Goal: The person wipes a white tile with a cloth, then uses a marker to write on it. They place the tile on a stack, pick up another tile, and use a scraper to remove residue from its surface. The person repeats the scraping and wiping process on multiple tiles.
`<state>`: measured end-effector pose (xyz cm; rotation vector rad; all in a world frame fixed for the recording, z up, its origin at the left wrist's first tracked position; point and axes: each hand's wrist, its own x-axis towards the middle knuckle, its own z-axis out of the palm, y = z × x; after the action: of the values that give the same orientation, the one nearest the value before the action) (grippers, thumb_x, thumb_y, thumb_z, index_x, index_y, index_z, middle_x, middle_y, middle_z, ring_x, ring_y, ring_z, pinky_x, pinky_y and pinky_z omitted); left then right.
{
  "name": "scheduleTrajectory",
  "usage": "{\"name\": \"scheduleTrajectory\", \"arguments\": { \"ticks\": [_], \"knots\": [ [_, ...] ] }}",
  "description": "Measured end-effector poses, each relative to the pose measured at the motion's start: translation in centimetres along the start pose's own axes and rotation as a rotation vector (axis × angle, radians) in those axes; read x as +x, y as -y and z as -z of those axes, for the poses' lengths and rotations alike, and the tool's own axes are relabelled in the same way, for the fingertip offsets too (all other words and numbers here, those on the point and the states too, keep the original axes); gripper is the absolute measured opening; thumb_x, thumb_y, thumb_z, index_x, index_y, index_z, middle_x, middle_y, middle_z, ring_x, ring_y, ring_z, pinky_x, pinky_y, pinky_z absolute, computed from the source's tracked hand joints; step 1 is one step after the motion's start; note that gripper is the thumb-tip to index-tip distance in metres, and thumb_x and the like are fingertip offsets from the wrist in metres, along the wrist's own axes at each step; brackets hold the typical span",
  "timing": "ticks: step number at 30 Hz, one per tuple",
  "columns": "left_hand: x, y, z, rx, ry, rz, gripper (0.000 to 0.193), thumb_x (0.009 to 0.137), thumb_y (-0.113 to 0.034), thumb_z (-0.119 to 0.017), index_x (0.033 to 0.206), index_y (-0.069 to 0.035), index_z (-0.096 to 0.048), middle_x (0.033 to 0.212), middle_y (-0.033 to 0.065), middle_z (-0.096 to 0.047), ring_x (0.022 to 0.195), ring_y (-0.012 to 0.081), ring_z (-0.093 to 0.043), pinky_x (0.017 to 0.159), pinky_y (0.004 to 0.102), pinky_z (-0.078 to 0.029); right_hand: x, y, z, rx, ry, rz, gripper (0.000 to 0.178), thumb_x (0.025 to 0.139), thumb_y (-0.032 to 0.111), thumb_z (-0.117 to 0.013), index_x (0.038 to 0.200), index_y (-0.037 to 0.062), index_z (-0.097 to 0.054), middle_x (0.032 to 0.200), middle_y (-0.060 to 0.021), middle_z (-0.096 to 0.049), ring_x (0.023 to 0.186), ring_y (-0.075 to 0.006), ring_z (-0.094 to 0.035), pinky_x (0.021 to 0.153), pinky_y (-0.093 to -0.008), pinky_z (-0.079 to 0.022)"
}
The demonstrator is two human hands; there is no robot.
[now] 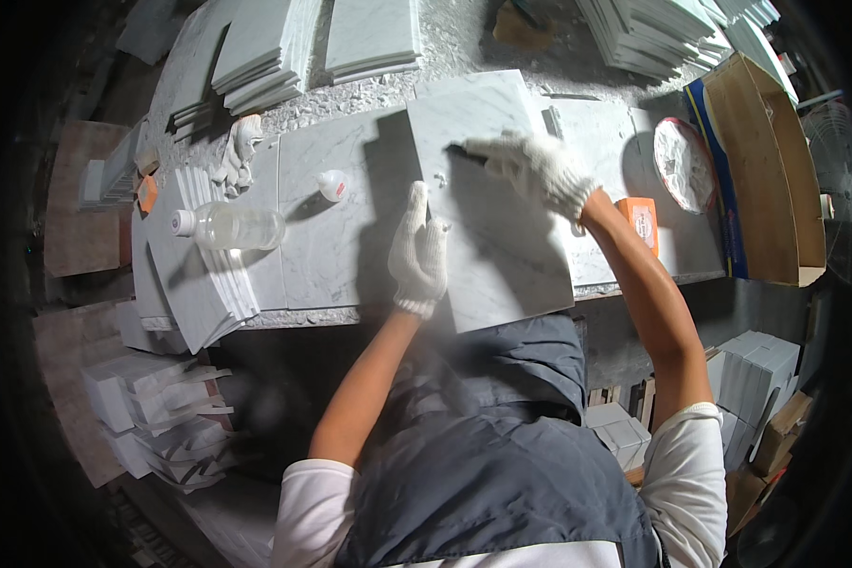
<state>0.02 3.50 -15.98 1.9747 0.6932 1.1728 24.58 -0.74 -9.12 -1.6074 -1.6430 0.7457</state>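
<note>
A white marble tile (502,256) with grey veins lies at a tilt over the bench, its near edge by my apron. My left hand (418,254), in a white knit glove, holds the tile's left edge, fingers pointing away from me. Above the tile's upper part is my gloved right hand (536,168), closed on a small dark tool (466,154) whose kind I cannot make out. The tool's tip is close to the tile's face; I cannot tell if it touches. Small white crumbs (440,179) sit on the tile between my hands.
Left on the bench are a clear bottle (241,227), a small white bottle (331,186), a spare glove (239,151) and fanned tiles (208,284). On the right are an orange box (640,223), a round dish of white paste (683,167) and a cardboard box (762,170). Tile stacks (374,38) stand behind.
</note>
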Motion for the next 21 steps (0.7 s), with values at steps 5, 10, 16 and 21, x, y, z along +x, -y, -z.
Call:
{"name": "scheduleTrajectory", "arguments": {
  "ticks": [5,10,16,21],
  "knots": [
    [0.2,0.0,-0.1,-0.075,-0.016,0.085,0.047,0.105,-0.016,-0.052,0.146,0.008,-0.047,0.148,0.0228,-0.052,0.134,0.0309,-0.055,0.104,0.0363,-0.05,0.4,1.9,0.8,-0.428,0.165,0.027,0.043,0.099,0.018,-0.054,0.142,0.0121,-0.055,0.103,-0.0133,-0.069,0.09,-0.0216,-0.067,0.076,-0.0329,-0.056],
    [0.1,0.0,0.2,0.027,0.023,0.051,0.047,0.105,-0.014,-0.053,0.146,0.008,-0.047,0.148,0.0225,-0.052,0.136,0.0306,-0.053,0.108,0.0365,-0.047,1.2,4.4,1.6,-0.417,0.32,-0.196,0.041,0.098,0.013,-0.051,0.138,0.0126,-0.061,0.109,-0.0151,-0.071,0.1,-0.0238,-0.067,0.086,-0.0319,-0.055],
    [0.1,-0.1,0.1,-0.021,0.001,0.06,0.047,0.102,-0.01,-0.055,0.145,0.008,-0.048,0.148,0.0223,-0.053,0.136,0.0307,-0.053,0.111,0.0375,-0.044,0.4,2.5,1.0,-0.417,0.322,-0.164,0.044,0.1,0.014,-0.051,0.143,0.0101,-0.057,0.136,-0.014,-0.062,0.123,-0.0216,-0.06,0.105,-0.0349,-0.049],
    [0.2,-0.3,0.2,-0.079,0.001,0.101,0.047,0.103,-0.012,-0.055,0.145,0.007,-0.048,0.147,0.0221,-0.054,0.133,0.0305,-0.056,0.109,0.0376,-0.046,1.1,-0.3,0.0,0.06,0.1,-0.126,0.043,0.1,0.016,-0.054,0.143,0.0095,-0.057,0.119,-0.0133,-0.068,0.106,-0.0216,-0.066,0.095,-0.0359,-0.053]
  ]
}}
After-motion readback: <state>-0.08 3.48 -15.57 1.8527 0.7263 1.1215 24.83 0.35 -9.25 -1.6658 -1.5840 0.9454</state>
